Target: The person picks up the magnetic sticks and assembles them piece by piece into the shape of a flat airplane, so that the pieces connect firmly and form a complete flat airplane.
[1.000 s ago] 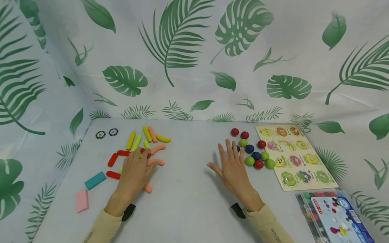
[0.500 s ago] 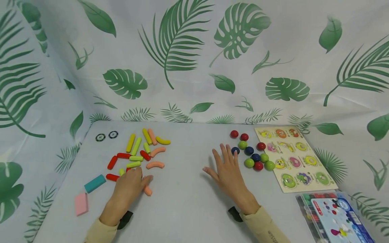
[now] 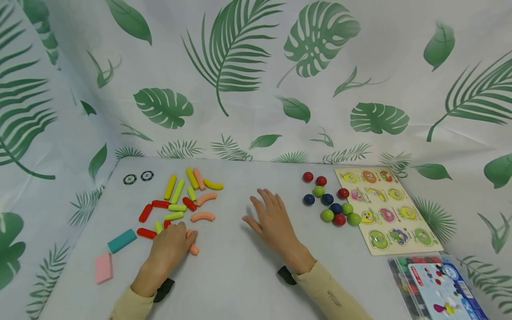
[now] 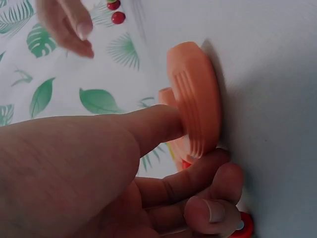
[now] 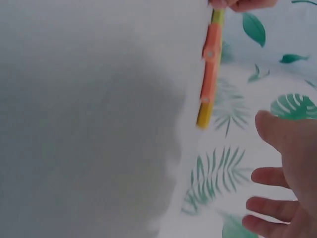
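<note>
In the head view my left hand (image 3: 170, 246) is low over the left part of the table, fingers curled. Its thumb and index finger pinch a ribbed, curved orange toy rod (image 4: 198, 99), the thumb on its side and the index fingertip at its near end. Several red rods (image 3: 146, 213), lime rods (image 3: 178, 207), yellow rods (image 3: 170, 186) and other orange rods (image 3: 202, 216) lie loose beyond that hand. My right hand (image 3: 274, 224), palm down with fingers spread and relaxed, hovers mid-table holding nothing. Red, green and dark blue balls (image 3: 327, 199) lie to its right.
A wooden fruit puzzle board (image 3: 390, 211) lies at the right, with a clear-lidded box (image 3: 440, 284) of coloured pieces in front of it. On the left are a teal block (image 3: 122, 241), a pink block (image 3: 104, 268) and two black-and-white discs (image 3: 138, 178). Leaf-print cloth walls surround the table.
My left hand has drawn back toward me from the lime and red rods to the near orange rod. My right hand has moved left, away from the balls.
</note>
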The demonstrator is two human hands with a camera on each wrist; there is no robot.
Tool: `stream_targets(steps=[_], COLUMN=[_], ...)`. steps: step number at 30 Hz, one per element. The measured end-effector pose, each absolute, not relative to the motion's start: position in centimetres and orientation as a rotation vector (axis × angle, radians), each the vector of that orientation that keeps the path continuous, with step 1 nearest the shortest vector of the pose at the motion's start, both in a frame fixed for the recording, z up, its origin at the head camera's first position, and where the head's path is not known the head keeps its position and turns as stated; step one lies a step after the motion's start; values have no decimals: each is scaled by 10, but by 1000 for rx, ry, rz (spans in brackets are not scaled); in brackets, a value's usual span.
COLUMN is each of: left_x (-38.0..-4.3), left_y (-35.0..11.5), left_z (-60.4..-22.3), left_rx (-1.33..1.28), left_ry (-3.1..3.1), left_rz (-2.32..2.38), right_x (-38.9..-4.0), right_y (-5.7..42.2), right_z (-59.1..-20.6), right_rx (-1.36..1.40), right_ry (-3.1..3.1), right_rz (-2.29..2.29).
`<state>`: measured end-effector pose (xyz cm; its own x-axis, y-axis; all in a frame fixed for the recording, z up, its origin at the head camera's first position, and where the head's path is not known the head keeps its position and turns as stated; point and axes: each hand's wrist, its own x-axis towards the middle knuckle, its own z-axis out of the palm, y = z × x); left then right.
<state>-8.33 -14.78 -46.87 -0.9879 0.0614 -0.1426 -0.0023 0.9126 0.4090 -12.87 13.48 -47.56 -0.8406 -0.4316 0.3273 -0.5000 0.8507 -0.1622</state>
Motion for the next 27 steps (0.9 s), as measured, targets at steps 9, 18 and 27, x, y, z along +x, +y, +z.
stream_targets(steps=[9,18,27], left_x=[-84,-83,-85], left_y=[-145,-145,-146], left_z=[-474,-472,-473], left_rx=[14,-1,-18], left_ry=[2933,2930,2903], left_rz=[610,587,663], right_x=[-143,-159,-158], right_y=[93,60,33], right_z=[-474,-479,-483], right_rx=[895,1058,1136], right_ry=[-2614,-2651,-2812], right_rz=[430,526,371])
